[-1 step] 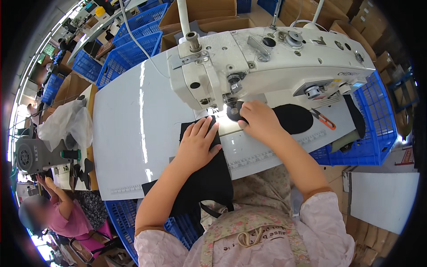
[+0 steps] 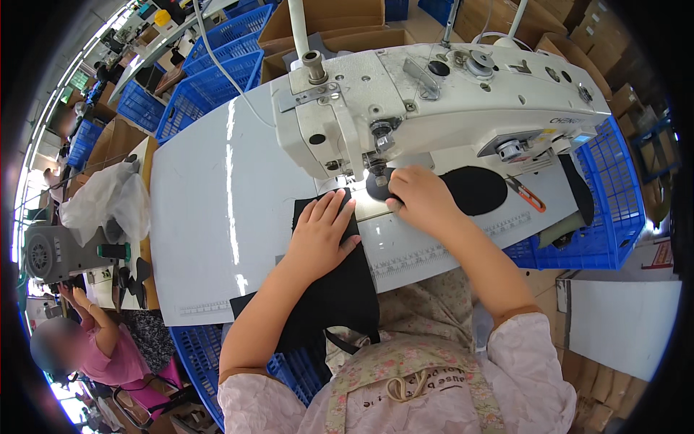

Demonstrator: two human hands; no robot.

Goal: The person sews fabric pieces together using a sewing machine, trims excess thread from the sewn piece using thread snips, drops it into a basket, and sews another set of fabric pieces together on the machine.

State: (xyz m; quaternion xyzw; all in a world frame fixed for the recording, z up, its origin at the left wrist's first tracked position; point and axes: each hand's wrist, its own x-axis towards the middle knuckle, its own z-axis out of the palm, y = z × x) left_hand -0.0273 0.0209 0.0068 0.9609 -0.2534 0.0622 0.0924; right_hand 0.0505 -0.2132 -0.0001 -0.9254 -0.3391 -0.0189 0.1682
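Overhead, a person sits at a white counter point(image 2: 210, 239) with an industrial sewing machine. Far to the left of the hands, another person in a pink top point(image 2: 108, 354) works at a separate station, beside a grey motor unit point(image 2: 50, 253) and a crumpled clear plastic bag point(image 2: 108, 199). Blue plastic crates point(image 2: 210, 79) sit beyond the counter's far left corner. The left hand point(image 2: 322, 235) lies flat, fingers spread and open, pressing down on a piece of black fabric point(image 2: 340, 289); it grips nothing. That fabric runs from under the palm back toward the person's lap, hanging over the counter's near edge. Just right of it, the right hand point(image 2: 419, 199) rests with fingers curled loosely, fingertips touching a small dark round piece point(image 2: 377, 184) directly beneath the needle area of the white sewing machine point(image 2: 434, 101); whether it pinches the piece, I cannot tell. Right of this hand lies a black oval fabric piece point(image 2: 473, 189), then orange-handled thread snips point(image 2: 526, 194). Farther right stands a blue basket point(image 2: 614, 210).
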